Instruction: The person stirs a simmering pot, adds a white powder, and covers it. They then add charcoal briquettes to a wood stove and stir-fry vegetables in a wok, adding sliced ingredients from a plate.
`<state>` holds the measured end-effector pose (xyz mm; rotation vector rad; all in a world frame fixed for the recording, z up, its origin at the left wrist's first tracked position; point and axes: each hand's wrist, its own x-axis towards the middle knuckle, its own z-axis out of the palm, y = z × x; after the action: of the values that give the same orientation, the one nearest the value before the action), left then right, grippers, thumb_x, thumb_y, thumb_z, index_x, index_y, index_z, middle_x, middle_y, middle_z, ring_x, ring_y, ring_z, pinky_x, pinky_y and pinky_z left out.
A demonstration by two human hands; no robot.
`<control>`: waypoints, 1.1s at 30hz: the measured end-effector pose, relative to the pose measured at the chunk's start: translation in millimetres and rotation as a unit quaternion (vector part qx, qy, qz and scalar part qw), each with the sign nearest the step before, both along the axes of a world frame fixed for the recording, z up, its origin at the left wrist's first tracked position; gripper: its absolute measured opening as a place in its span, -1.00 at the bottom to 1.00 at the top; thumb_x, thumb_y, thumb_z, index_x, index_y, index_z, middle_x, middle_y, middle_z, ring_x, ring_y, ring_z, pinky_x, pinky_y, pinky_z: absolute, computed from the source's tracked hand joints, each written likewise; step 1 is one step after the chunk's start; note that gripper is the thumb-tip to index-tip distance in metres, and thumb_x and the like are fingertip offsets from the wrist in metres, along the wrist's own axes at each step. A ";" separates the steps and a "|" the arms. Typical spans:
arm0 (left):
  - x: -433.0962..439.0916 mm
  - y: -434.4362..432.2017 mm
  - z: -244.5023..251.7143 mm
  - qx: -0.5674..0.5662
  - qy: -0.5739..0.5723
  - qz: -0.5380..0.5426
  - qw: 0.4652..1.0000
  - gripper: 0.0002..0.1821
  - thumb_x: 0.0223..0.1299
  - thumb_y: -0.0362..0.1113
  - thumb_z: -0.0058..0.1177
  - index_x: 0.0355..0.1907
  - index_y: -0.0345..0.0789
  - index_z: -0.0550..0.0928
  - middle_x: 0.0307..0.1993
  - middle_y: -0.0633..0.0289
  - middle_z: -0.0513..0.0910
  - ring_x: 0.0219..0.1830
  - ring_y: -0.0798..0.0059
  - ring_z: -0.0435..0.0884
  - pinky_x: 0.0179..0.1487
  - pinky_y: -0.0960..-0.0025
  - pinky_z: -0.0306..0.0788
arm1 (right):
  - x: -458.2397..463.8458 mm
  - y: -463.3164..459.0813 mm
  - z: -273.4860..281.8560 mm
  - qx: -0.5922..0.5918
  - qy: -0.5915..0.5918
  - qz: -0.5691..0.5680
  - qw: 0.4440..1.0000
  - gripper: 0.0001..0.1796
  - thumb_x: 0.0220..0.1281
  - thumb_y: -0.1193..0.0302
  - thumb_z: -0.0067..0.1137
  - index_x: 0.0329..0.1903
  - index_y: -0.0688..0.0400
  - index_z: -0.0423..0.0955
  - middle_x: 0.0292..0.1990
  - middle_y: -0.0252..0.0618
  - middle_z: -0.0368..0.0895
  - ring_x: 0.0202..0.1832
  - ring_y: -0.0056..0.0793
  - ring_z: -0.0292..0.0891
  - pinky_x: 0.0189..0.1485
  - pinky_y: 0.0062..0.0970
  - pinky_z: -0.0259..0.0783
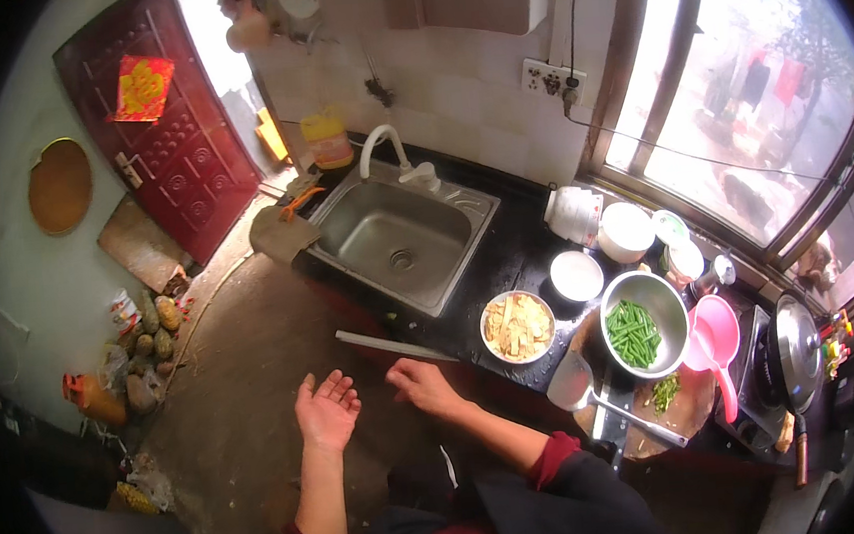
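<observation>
My left hand (pixel 329 412) is held palm up over the floor, fingers apart and nothing on it. To its right, my right hand (pixel 427 389) has its fingers curled in, and no object shows in it. Both are in front of the black counter (pixel 504 242), near a drawer or door edge (pixel 395 345) that juts out below the sink. The steel sink (pixel 402 231) holds nothing. On the counter are a bowl of pale sliced food (pixel 517 327), a white bowl (pixel 577 276) and a metal bowl (pixel 667 308) with cut green beans (pixel 632 334).
A wooden cutting board (pixel 680 420) carries green scraps, a spatula (pixel 622 406) and a knife (pixel 606 418). A pink ladle (pixel 715 346) lies by a lidded pan (pixel 793 347) at right. Gourds (pixel 150 334) and an orange container (pixel 95 398) sit on the floor by the red door (pixel 168 129).
</observation>
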<state>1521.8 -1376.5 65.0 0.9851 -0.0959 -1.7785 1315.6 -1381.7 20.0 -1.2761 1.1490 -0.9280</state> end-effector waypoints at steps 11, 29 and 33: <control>-12.3 -282.0 -84.0 0.055 0.081 -0.151 0.984 -0.40 0.34 0.17 -0.21 -0.04 -0.39 0.54 -0.18 0.05 0.62 -0.19 0.17 0.55 -0.09 0.20 0.42 | -39.4 -236.7 -49.4 0.112 0.077 -0.199 0.970 -0.64 0.38 0.19 0.04 -0.23 0.31 0.49 -0.38 -0.22 0.57 -0.44 -0.39 0.64 -0.42 -0.50 0.48; -61.6 -453.2 -83.5 0.060 0.172 -0.200 0.963 -0.06 0.35 0.40 -0.53 0.31 -0.50 0.28 0.32 -0.14 0.30 0.40 0.04 0.22 0.45 0.12 0.05 | -88.0 -486.9 -101.3 0.012 -0.273 -0.227 0.935 -0.58 0.30 0.18 0.09 0.12 0.08 0.36 -0.03 -0.29 0.48 0.03 -0.27 0.44 0.01 -0.27 0.40; -92.3 -474.6 -112.6 0.075 0.152 -0.190 0.967 -0.25 0.42 0.22 -0.40 0.17 -0.50 0.40 0.16 -0.10 0.46 0.24 0.02 0.39 0.33 0.13 0.25 | -81.5 -453.5 -91.4 0.069 -0.347 -0.297 0.887 -0.60 0.41 0.19 -0.08 0.14 0.17 0.37 0.08 -0.28 0.48 0.08 -0.36 0.45 0.02 -0.36 0.39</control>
<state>1429.4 -1851.1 -47.6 0.8242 0.0496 -2.3010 1234.2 -1835.2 -71.4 -0.3740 0.9932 -1.5623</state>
